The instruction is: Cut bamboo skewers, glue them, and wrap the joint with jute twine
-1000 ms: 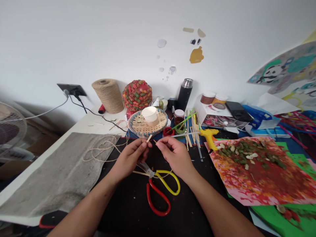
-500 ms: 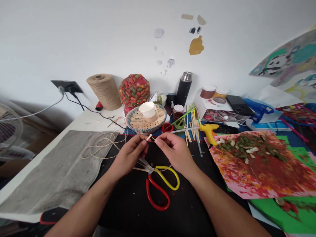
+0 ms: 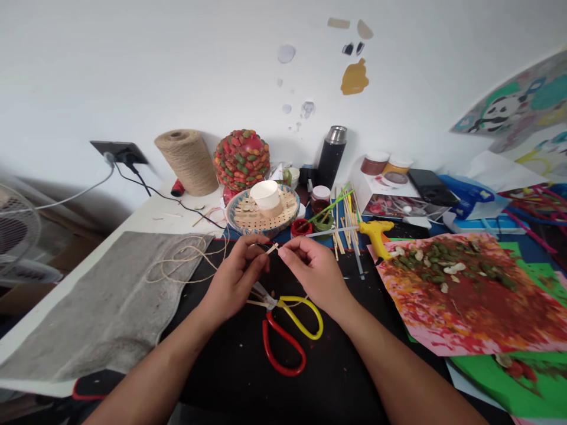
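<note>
My left hand [image 3: 237, 274] is closed, pinching a short, pale wooden stick [image 3: 272, 248] between thumb and fingers. Opposite it, my right hand [image 3: 312, 268] is closed at the stick's tip on a thin strand that looks like twine; the fingers hide most of it. Loose twine [image 3: 177, 260] lies in loops to the left and runs toward my left hand. Below both hands, scissors with one red and one yellow handle [image 3: 305, 307] lie on the black mat [image 3: 230, 366], beside another thin stick. Their blades are partly hidden behind my left hand.
Behind my hands stands a woven basket [image 3: 234, 221] with a white paper cup [image 3: 264, 195]. Paint jars, loose sticks [image 3: 339, 236] and a yellow glue gun [image 3: 375, 236] are to its right. A twine spool [image 3: 188, 165] stands back left; painted paper [image 3: 469, 319] lies right.
The stick has shifted slightly right and down and now meets my right fingertips, where a small gap showed before. My left hand has turned a little. The scissors have stayed in place.
</note>
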The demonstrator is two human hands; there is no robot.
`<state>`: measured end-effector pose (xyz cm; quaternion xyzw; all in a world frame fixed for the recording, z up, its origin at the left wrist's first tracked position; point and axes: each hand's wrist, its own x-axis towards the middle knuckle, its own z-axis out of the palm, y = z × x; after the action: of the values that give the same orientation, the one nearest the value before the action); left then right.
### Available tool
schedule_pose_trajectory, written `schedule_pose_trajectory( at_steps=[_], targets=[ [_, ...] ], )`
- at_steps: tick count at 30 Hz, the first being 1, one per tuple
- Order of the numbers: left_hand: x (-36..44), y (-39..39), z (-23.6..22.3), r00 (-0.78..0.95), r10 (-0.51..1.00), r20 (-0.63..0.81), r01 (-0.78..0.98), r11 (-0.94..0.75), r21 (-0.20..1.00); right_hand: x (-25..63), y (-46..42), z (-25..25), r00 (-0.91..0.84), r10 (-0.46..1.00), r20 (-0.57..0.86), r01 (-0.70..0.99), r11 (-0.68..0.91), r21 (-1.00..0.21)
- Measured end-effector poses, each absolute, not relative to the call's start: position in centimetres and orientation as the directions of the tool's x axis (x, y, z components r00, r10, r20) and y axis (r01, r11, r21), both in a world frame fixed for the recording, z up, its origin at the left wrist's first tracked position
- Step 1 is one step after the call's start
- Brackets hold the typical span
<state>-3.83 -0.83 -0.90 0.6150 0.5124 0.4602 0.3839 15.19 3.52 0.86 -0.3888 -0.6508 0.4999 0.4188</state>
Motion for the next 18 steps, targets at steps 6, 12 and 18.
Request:
schedule_pose_trajectory(
  at_steps=[6, 12, 18],
  targets=[
    [-3.84, -0.90, -1.11, 0.095, 0.959, 0.266, 0.308, -0.282, 0.909, 15.16, 3.48, 1.00, -0.330, 0.931, 0.155, 0.079, 0.190, -0.979],
    [-3.85, -1.04, -1.18, 0.107, 0.957, 0.269, 0.325, -0.289, 0.901, 15.23, 3.55, 1.04, -0.320, 0.933, 0.164, 0.082, 0.200, -0.976],
    [-3.96, -1.14, -1.32, 0.091, 0.961, 0.261, 0.308, -0.276, 0.911, 15.19, 3.45, 1.13, -0.327, 0.929, 0.172, 0.073, 0.206, -0.976]
  ],
)
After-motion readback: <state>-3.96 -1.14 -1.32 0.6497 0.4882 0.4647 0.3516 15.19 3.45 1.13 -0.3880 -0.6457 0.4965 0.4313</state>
